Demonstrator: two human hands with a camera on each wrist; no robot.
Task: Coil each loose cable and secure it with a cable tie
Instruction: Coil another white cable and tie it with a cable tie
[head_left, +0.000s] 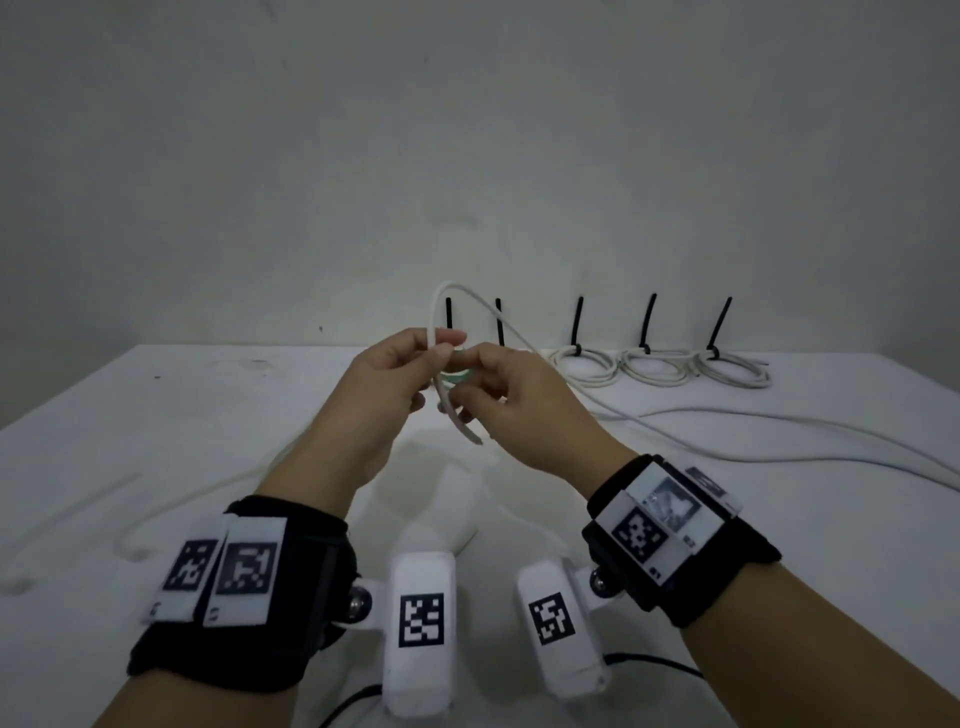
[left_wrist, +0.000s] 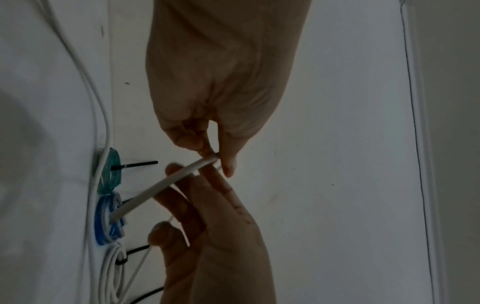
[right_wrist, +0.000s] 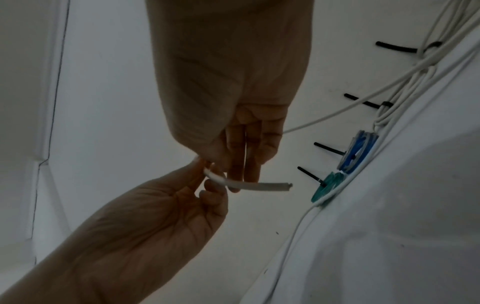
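I hold a loose white cable (head_left: 470, 296) up over the white table (head_left: 156, 415); it arches above both hands. My left hand (head_left: 441, 349) pinches it between thumb and forefinger just below the arch. My right hand (head_left: 470, 366) is right beside it, fingers curled round the same cable. The cable's short cut end (head_left: 470, 434) hangs beneath the hands. In the left wrist view the left hand (left_wrist: 221, 162) pinches the cable (left_wrist: 166, 181). In the right wrist view the right hand (right_wrist: 241, 170) has the cable end (right_wrist: 262, 186) sticking out below its fingers.
Three white coils (head_left: 654, 364) with upright black cable ties (head_left: 649, 322) lie along the table's back edge. A green coil (left_wrist: 110, 170) and a blue coil (left_wrist: 107, 220), also tied, lie behind my hands. Loose white cable (head_left: 779, 421) trails right across the table; more lies at the left (head_left: 208, 488).
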